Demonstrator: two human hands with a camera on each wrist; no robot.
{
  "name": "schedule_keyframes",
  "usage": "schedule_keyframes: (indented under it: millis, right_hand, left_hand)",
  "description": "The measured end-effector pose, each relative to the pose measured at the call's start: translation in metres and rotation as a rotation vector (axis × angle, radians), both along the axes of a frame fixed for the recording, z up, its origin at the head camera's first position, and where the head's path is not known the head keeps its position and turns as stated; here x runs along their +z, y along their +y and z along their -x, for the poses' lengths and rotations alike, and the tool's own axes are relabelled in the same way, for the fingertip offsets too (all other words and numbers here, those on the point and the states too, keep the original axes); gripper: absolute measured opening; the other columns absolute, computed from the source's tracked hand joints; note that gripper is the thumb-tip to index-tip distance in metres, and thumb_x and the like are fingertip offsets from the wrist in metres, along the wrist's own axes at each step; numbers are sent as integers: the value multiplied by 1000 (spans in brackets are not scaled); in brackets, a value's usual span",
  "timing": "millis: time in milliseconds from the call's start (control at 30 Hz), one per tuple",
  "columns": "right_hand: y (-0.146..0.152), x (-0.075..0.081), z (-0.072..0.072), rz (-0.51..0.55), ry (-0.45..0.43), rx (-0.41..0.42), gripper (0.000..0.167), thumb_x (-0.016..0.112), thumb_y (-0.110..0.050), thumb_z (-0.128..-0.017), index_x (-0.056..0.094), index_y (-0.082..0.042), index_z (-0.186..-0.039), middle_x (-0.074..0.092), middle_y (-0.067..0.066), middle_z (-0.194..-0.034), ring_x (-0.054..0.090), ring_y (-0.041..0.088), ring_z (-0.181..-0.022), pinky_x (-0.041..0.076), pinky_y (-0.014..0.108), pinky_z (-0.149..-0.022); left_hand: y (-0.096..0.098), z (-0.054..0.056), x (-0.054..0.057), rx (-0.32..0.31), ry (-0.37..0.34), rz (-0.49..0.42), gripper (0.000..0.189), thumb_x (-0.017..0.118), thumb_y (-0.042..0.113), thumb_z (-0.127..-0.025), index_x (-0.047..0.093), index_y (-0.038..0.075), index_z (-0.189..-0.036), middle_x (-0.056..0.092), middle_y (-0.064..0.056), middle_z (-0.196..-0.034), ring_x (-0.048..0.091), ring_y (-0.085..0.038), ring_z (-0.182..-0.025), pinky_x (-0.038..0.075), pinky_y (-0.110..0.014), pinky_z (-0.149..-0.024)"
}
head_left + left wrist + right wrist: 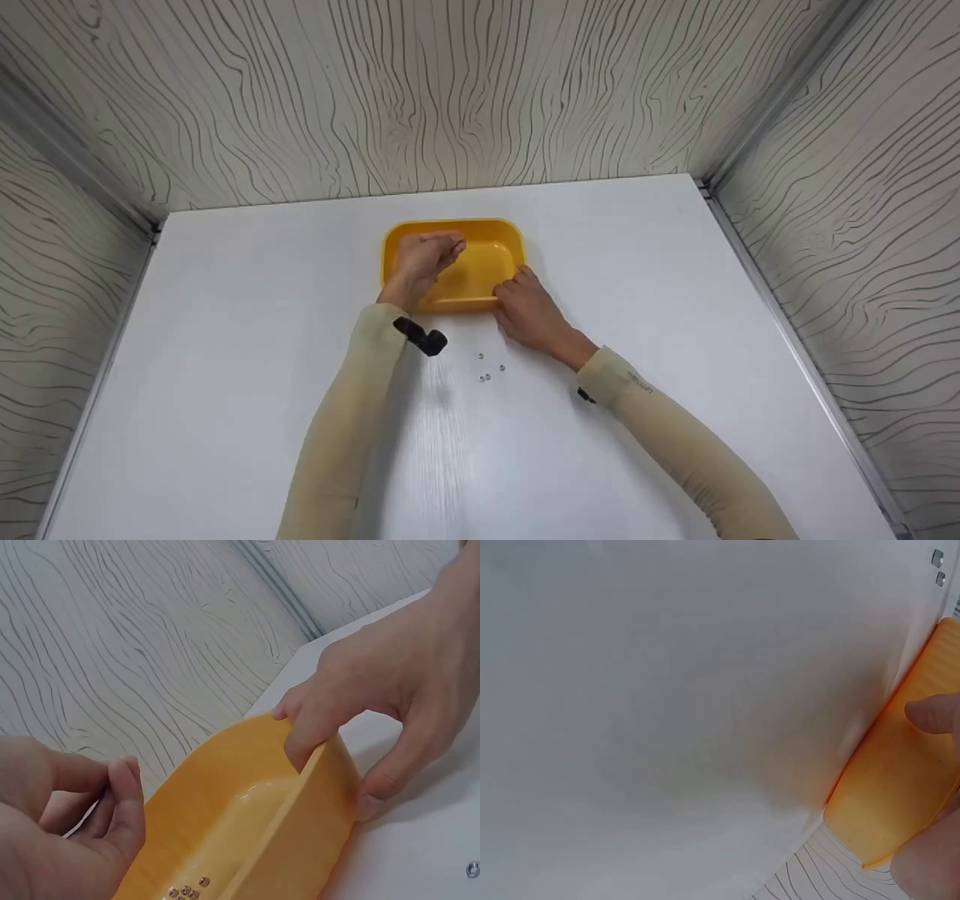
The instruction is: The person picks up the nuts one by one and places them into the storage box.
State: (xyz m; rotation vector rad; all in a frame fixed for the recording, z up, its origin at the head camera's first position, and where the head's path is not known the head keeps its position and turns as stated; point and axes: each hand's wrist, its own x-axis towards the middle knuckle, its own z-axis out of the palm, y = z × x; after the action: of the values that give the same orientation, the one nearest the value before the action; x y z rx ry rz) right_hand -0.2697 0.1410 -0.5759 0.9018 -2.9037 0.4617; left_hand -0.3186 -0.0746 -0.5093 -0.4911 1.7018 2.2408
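A yellow plastic tray stands on the white table. My right hand grips its near right corner, fingers over the rim inside and thumb on the outer wall. Over the tray's left part is my left hand, its thumb and fingertips brought together and the other fingers curled. Whether a small nut is between those fingertips I cannot tell. In the left wrist view several small metal nuts lie on the tray's floor. More nuts lie loose on the table just in front of the tray.
The white table is bordered by wood-grain patterned panels at the back and both sides, with metal rails along its side edges. Black straps sit at the wrists over beige sleeves.
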Motion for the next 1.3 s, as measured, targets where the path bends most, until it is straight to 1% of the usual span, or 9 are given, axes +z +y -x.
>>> schedule_keyframes:
  millis: [200,333,467,600,700,767,1000,1167,1300]
  right_hand:
    - [1,-1,-1,6,-13,-15,19,70,-20,-100,69,-4,-111,72,8,-100,56,27,-106,28,46,-132]
    - [0,-2,-1,9,-15,-16,18,69,-18,-101,70,-3,-112,73,9,-100,56,28,-106,28,45,-131]
    - [0,-3,0,17,0,-8,14,68,-16,-100,70,-4,-108,72,8,-97,56,27,-104,29,44,-130]
    - [1,-2,1,19,-5,-14,13,67,-15,-100,70,-6,-108,71,7,-96,56,26,-104,29,44,-131]
    - [0,-2,1,20,-16,-18,13,66,-16,-101,70,-6,-109,71,6,-97,55,26,-106,29,44,-131]
    - [0,-2,1,21,-13,-15,14,66,-16,-101,70,-6,-109,71,7,-97,56,26,-106,29,44,-131]
    - [1,-2,0,34,49,33,12,66,-11,-99,69,-2,-106,72,11,-96,57,31,-104,31,48,-129]
    - [1,-1,0,40,63,43,11,65,-11,-99,68,-3,-105,72,11,-96,57,30,-102,31,48,-129]
    - [1,-1,0,33,48,34,12,65,-12,-100,69,-3,-107,72,10,-97,57,29,-102,31,48,-129]
  left_hand:
    - [3,14,-4,136,-151,1,21,69,5,-99,74,-4,-117,72,-9,-98,67,-19,-89,57,-33,-108]
    - [4,15,-5,163,-240,47,14,70,1,-96,72,-4,-109,68,-11,-95,66,-24,-91,57,-33,-107]
    - [5,14,-4,140,-262,68,15,69,-2,-95,70,-5,-110,66,-14,-96,67,-27,-93,57,-35,-107]
    - [7,12,-1,85,-266,104,20,67,-2,-97,70,-4,-116,66,-14,-100,69,-31,-103,57,-35,-107]
    - [8,12,-4,57,-280,152,21,67,0,-97,71,-2,-118,65,-13,-101,68,-32,-108,58,-33,-105]
    - [9,13,-6,48,-289,185,21,67,0,-97,72,-1,-117,64,-12,-100,68,-31,-106,58,-32,-103]
    - [7,17,-15,53,-304,246,14,67,0,-94,73,-2,-106,63,-11,-90,64,-26,-90,60,-33,-97]
    - [4,21,-15,73,-327,254,16,66,4,-97,71,0,-112,66,-12,-96,67,-27,-96,59,-31,-98]
    - [1,20,-11,68,-317,257,17,66,7,-98,70,1,-113,67,-13,-99,68,-29,-101,59,-32,-101]
